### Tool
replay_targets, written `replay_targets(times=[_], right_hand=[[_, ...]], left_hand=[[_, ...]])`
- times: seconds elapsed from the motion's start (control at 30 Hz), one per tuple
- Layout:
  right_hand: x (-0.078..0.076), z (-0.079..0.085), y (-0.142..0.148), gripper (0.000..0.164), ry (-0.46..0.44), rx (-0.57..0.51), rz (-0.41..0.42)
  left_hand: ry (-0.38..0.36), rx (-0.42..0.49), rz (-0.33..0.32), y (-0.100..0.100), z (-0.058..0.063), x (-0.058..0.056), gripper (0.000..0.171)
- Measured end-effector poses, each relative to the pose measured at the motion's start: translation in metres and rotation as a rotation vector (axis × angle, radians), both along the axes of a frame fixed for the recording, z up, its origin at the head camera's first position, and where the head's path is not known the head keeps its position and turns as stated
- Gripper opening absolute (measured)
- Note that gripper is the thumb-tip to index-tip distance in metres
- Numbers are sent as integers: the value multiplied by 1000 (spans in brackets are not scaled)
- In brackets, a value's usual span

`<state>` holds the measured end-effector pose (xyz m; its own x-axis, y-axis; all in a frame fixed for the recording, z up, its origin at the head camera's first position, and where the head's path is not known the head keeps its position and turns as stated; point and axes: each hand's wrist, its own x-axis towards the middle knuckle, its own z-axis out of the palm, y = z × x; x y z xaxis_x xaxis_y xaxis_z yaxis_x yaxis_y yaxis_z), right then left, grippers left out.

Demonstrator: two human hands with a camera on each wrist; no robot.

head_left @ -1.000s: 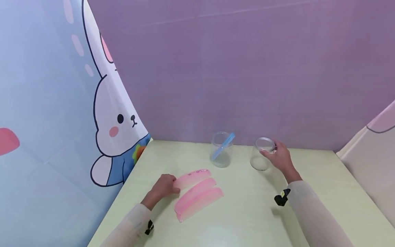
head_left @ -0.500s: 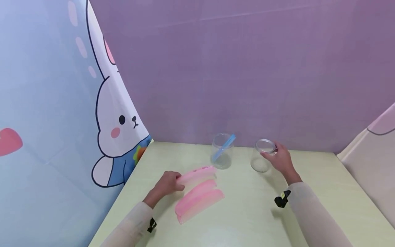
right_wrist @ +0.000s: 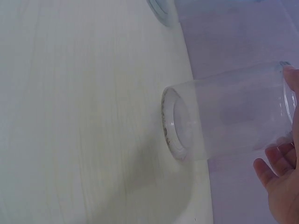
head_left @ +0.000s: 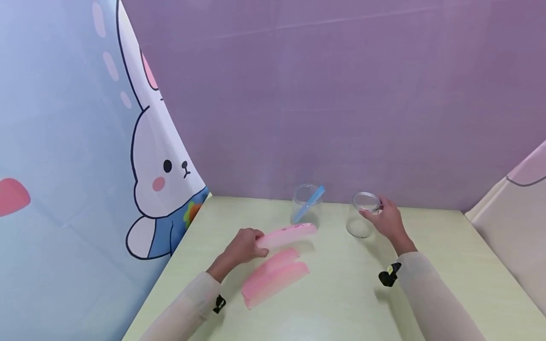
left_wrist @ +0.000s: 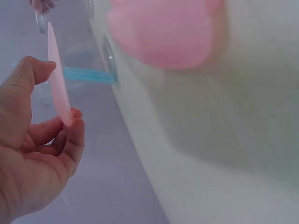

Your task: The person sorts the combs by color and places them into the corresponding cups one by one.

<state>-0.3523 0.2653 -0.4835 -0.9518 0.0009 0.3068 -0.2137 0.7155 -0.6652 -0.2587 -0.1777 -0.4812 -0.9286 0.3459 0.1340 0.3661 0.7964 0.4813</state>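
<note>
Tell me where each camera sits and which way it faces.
Head: worn there, facing forward, down at the table; left hand, right hand, both sleeves show.
Left wrist: worn there, facing the held pink piece; left hand, some right fingers show.
Right wrist: worn there, facing the held jar; right hand shows.
Head and left wrist share the blue stick.

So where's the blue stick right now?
In the head view, the blue stick leans inside the left clear jar, in front of the purple backdrop and just beyond the pink piece in the left hand.
</note>
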Motion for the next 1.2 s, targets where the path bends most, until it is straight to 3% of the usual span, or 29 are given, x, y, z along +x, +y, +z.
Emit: replay_targets(times=[0.27, 0.67, 1.03, 1.2], right_hand=[[-1, -2, 2, 75, -2, -4, -1], [-1, -2, 1, 70, -1, -21, -8], [0, -5, 2, 73, -50, -7, -3], [-2, -3, 2, 69, -16, 7, -4]], left_hand=[[84, -22, -58, 17, 16, -7, 16], [142, -23, -112, 60, 39, -23, 24], [164, 73, -66, 78, 44, -32, 19], [178, 155, -42, 84, 46, -34, 18]])
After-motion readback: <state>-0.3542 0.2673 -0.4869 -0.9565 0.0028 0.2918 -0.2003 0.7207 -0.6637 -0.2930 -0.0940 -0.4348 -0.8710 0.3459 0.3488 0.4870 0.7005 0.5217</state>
